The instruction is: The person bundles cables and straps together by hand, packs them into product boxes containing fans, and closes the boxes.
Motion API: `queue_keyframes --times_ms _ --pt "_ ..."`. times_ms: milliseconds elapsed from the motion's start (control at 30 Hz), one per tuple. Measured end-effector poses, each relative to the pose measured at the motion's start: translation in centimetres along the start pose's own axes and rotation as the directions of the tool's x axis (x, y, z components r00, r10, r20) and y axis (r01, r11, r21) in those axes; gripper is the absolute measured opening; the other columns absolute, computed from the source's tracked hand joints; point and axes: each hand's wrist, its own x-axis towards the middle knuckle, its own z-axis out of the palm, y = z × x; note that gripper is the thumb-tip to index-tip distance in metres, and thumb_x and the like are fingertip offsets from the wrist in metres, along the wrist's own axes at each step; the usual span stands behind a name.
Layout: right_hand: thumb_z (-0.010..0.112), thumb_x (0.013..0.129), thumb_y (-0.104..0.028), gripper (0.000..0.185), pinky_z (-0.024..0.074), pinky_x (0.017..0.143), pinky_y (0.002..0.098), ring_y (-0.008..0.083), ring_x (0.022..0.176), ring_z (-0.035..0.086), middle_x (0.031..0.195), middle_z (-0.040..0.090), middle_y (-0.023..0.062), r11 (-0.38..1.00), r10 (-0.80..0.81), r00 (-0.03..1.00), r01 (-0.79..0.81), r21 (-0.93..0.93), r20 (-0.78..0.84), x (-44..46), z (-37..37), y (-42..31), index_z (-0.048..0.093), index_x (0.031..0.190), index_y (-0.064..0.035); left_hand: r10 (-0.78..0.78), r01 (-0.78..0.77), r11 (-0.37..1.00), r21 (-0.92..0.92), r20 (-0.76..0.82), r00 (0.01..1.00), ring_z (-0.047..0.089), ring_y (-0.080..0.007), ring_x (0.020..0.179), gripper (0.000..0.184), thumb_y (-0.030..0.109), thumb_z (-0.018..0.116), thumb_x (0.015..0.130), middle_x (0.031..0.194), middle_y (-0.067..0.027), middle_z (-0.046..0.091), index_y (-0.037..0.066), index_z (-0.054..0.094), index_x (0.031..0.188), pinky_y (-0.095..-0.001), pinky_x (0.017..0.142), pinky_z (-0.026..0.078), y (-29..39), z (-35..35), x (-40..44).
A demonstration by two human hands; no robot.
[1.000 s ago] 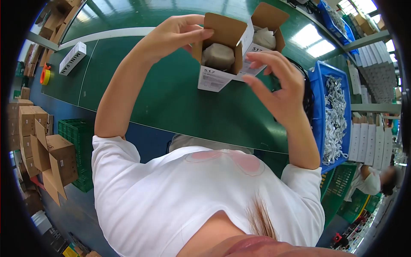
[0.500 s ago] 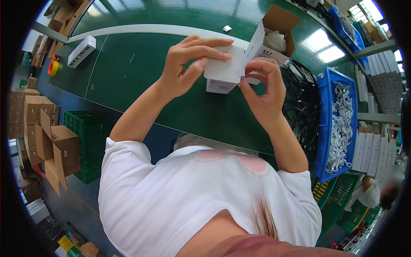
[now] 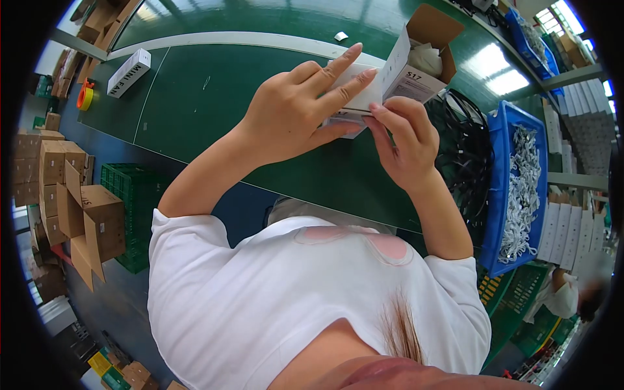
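A small white carton (image 3: 362, 97) stands on the green table before me, its lid lying across the top. Over its left side is my left hand (image 3: 292, 107), fingers stretched out and spread across the lid, the thumb along the front face. At the carton's front right corner, my right hand (image 3: 408, 133) pinches the lid edge between thumb and forefinger. My left hand partly covers the carton, hiding some of the lid and front. Just behind and to the right sits an open box marked S17 (image 3: 416, 86), with a pale wrapped item (image 3: 426, 60) inside.
A MINI FAN box (image 3: 129, 73) and a tape roll (image 3: 85, 95) lie at the table's left end. Black cables (image 3: 465, 153) are heaped on the right, beside a blue bin (image 3: 497, 195) of white cords. Brown cartons and a green crate (image 3: 130, 195) stand at left.
The lid now sits lower over the carton. My left hand has moved right, with its thumb down on the front face; my right fingers have come to the front corner.
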Motion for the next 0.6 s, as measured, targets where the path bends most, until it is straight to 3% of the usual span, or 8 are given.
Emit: queue_keyframes --times_ms 100,133,200,267,367,433,500,600 --pt "0.075 0.075 0.006 0.03 0.0438 0.055 0.0281 0.0173 0.07 0.055 0.097 0.061 0.0076 0.99 -0.106 0.993 0.101 -0.096 -0.045 0.7 0.7 -0.9 0.066 0.102 -0.0058 -0.225 0.161 0.955 -0.251 -0.25 0.942 0.063 -0.026 0.106 0.088 0.033 0.082 0.078 0.155 -0.0131 0.034 0.018 0.035 0.152 -0.0275 0.071 0.055 0.6 2.6 -2.2" --pt "0.075 0.075 0.006 0.03 0.0438 0.055 0.0281 0.0173 0.07 0.055 0.097 0.061 0.0076 0.989 -0.145 0.988 0.143 -0.04 -0.057 1.1 1.3 -1.2 0.066 0.102 -0.0058 -0.24 0.193 0.962 -0.191 -0.268 0.933 0.063 -0.026 0.106 0.088 0.033 0.082 0.078 0.155 -0.0131 0.034 0.018 0.035 0.152 -0.0275 0.071 0.055 1.1 4.1 -2.8" --pt "0.074 0.076 0.006 0.032 0.0453 0.057 0.0279 0.0176 0.07 0.056 0.095 0.062 0.0068 1.0 0.001 0.999 -0.001 0.007 -0.034 1.2 2.1 -1.9 0.065 0.104 -0.0061 -0.499 0.36 0.803 -0.474 -0.206 0.842 0.061 -0.0341 0.112 0.1 0.021 0.083 0.075 0.149 -0.0165 0.038 0.018 0.021 0.153 -0.0355 0.079 0.056 2.5 6.7 -4.2" --pt "0.071 0.077 0.01 0.034 0.0483 0.061 0.0267 0.0184 0.071 0.059 0.097 0.064 0.0079 0.991 0.031 0.999 -0.036 0.13 0.041 2.4 2.3 -2.7 0.062 0.106 -0.0034 -0.604 0.481 0.704 -0.523 -0.085 0.792 0.058 -0.0394 0.117 0.103 0.009 0.082 0.074 0.138 -0.0183 0.045 0.017 0.014 0.151 -0.0443 0.088 0.054 1.8 6.0 -4.6" --pt "0.066 0.079 0.014 0.033 0.0516 0.067 0.026 0.0189 0.073 0.062 0.1 0.066 0.0106 0.975 0.049 0.999 -0.05 0.216 0.01 1.6 -0.4 -1.8 0.06 0.109 -0.0001 -0.603 0.432 0.713 -0.552 -0.168 0.78 0.061 -0.0332 0.108 0.09 0.022 0.077 0.082 0.128 -0.0156 0.052 0.018 0.023 0.155 -0.0393 0.084 0.053 -3.9 3.3 -6.7" --pt "0.061 0.082 0.015 0.03 0.0533 0.071 0.0265 0.0183 0.074 0.064 0.101 0.067 0.0126 0.971 0.072 0.989 -0.04 0.234 -0.128 0.2 -3.8 0.9 0.059 0.109 0.0022 -0.677 0.569 0.703 -0.426 -0.156 0.72 0.063 -0.0292 0.101 0.077 0.024 0.074 0.084 0.131 -0.0141 0.054 0.016 0.038 0.151 -0.0375 0.084 0.052 -7.5 -0.6 -8.3" --pt "0.056 0.093 0.005 0.02 0.0525 0.072 0.0256 0.0158 0.075 0.062 0.095 0.067 0.0114 0.929 0.346 0.914 -0.302 0.215 -0.21 -0.1 -7.5 3.1 0.06 0.112 -0.0001 -0.627 0.641 0.767 -0.024 -0.245 0.74 0.064 -0.0287 0.104 0.07 0.019 0.073 0.083 0.127 -0.0108 0.058 0.017 0.045 0.147 -0.0371 0.084 0.053 -11.3 -4.0 -10.5" --pt "0.056 0.098 -0.006 0.014 0.0501 0.071 0.0222 0.0124 0.075 0.061 0.089 0.067 0.0077 0.774 0.626 0.759 -0.633 0.025 -0.182 -0.8 -12.5 9.0 0.064 0.109 -0.0023 -0.712 0.711 0.655 0.258 -0.105 0.694 0.063 -0.0274 0.114 0.058 0.017 0.068 0.089 0.135 -0.0077 0.059 0.015 0.049 0.144 -0.0351 0.094 0.051 -17.6 -7.5 -12.6"
